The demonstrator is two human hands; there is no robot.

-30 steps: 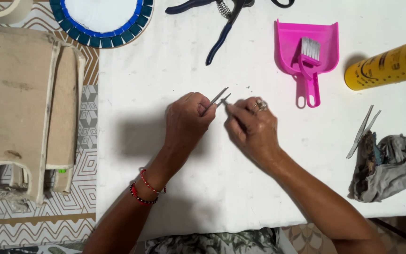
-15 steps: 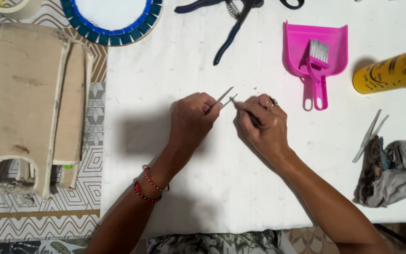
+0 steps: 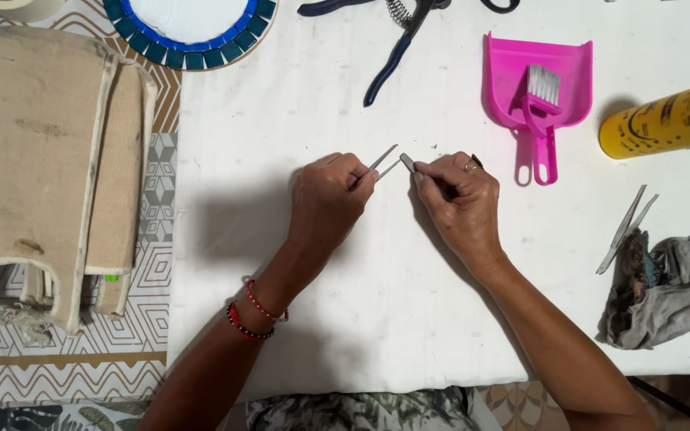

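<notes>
My left hand pinches metal tweezers, tips pointing up-right over the white table. My right hand closes fingers on a small grey piece, mostly hidden; kind unclear. Pliers cut off at top edge.

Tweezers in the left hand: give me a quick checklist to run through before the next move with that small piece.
1. Left hand grips the tweezers: ok, tips point toward the right hand.
2. Right hand pinches a small grey piece: ok, held at the fingertips.
3. Tweezer tips closed on the piece: not ok, a small gap shows between them.
4. What the piece is made of: cannot tell, too small.
5. White table cover under the hands free of clutter: ok.
6. Spare tweezers within reach: ok, lying beside the grey rag to the right.
</notes>
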